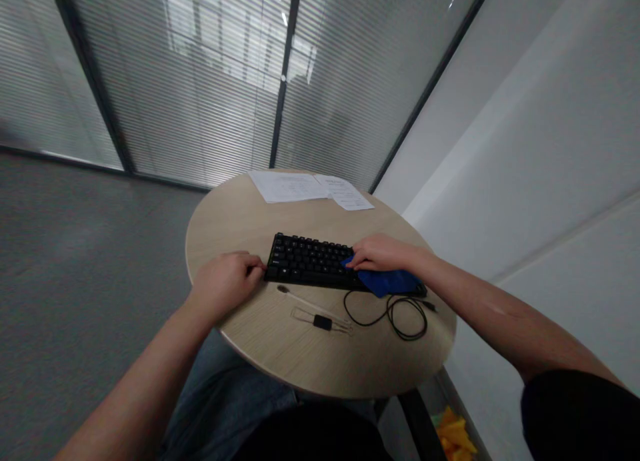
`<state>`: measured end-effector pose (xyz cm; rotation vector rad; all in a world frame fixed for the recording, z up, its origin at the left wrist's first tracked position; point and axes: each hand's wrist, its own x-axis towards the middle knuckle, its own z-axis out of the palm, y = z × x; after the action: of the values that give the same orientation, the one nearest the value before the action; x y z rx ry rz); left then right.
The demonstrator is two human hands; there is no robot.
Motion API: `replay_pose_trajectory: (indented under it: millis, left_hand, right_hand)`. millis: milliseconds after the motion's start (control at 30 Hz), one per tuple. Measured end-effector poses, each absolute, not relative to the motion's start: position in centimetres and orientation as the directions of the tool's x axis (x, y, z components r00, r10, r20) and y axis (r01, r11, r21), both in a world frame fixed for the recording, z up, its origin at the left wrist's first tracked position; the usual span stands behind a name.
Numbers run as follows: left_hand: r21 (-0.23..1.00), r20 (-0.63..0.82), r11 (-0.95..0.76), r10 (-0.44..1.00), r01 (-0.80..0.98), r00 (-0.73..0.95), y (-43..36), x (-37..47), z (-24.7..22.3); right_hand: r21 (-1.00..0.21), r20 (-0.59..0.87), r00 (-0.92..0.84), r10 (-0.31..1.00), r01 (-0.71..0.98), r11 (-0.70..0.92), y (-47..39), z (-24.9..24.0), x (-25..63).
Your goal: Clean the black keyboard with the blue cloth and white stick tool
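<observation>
A black keyboard (310, 260) lies across the middle of a round wooden table (320, 364). My left hand (231, 279) is closed at the keyboard's left end, with its fingertips against the edge. On the right part of the keys, my right hand (381, 252) grips a blue cloth (387, 281), which drapes over the keyboard's right side and hides the keys there. In front of the keyboard lie a thin brush (313, 304) with a dark tip, a wire tool with a black middle (323, 322), and a coiled black cable (407, 318).
Printed paper sheets (295, 186) lie at the table's far edge. Beyond stands a glass partition with blinds, and a white wall (565, 154) rises on the right. Something yellow (455, 434) sits below the table at the lower right.
</observation>
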<state>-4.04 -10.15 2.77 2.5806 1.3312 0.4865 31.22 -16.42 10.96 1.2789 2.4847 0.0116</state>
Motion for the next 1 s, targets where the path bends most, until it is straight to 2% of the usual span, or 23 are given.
replay_pose_trajectory:
  millis: [233, 533, 667, 800, 1000]
  left_hand:
    - [0.321, 0.203, -0.585, 0.811, 0.745, 0.549, -10.0, -4.0, 2.7]
    - [0.339, 0.237, -0.602, 0.798, 0.723, 0.554, -9.5, -4.1, 2.2]
    - [0.344, 0.242, -0.595, 0.804, 0.727, 0.543, -9.4, -4.1, 2.1]
    - [0.350, 0.249, -0.600, 0.800, 0.719, 0.546, -9.5, -4.1, 2.1]
    - [0.346, 0.229, -0.597, 0.802, 0.724, 0.551, -9.8, -4.0, 2.4]
  right_hand:
    - [0.208, -0.348, -0.464, 0.814, 0.809, 0.550, -17.7, 11.8, 32.9]
    - [0.248, -0.365, -0.285, 0.886, 0.888, 0.388, -18.7, 13.2, 36.9]
    - [0.170, -0.307, -0.338, 0.889, 0.900, 0.401, -18.4, 13.7, 37.2]
    - [0.108, -0.254, -0.416, 0.873, 0.885, 0.453, -18.8, 12.1, 36.5]
    - [0.160, -0.326, -0.379, 0.866, 0.881, 0.446, -19.5, 11.2, 36.6]
